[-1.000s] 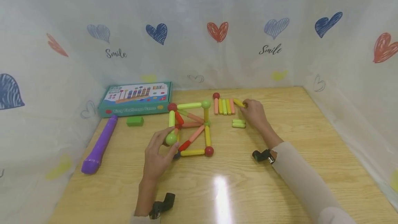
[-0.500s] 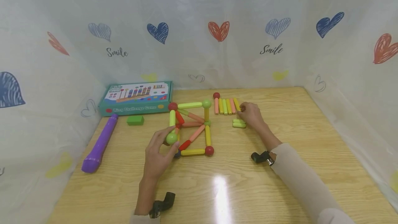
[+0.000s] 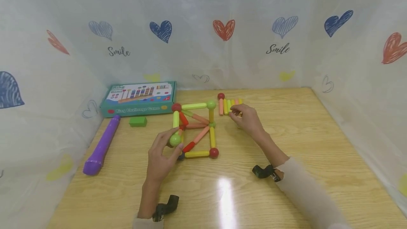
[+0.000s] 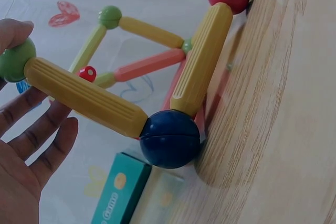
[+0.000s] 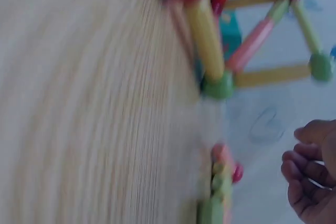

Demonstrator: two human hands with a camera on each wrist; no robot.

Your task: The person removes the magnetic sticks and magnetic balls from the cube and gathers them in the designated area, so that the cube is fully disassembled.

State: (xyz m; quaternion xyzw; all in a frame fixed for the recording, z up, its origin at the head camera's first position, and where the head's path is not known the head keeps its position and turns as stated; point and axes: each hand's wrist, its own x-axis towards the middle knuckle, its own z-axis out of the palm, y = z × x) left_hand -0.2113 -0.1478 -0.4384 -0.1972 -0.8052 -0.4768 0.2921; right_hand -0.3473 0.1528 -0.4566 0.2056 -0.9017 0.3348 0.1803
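A frame of magnetic sticks and balls [image 3: 197, 154] stands on the table as an open box shape with slanting sticks inside. My left hand [image 3: 160, 160] pinches its raised green ball [image 3: 175, 140] at the near left corner, between thumb and fingers. Below that ball, in the left wrist view, a yellow stick [image 4: 86, 97] leads down to a dark blue ball [image 4: 169, 139]. My right hand [image 3: 250, 120] hovers over a row of loose sticks [image 3: 225, 107], partly covering it. In the right wrist view its fingers [image 5: 302, 174] are loosely curled, with nothing visible in them.
A red ball [image 3: 220, 96] sits at the far end of the row's leftmost stick. Back left lies a teal Ring Challenge Game box [image 3: 140, 109], with a green block [image 3: 138, 121] before it. A purple microphone-shaped toy [image 3: 101, 146] lies at the left table edge.
My right hand laid a yellow stick at the right end of the row, let go, and moved left over the row. My left hand has stayed on the green ball.
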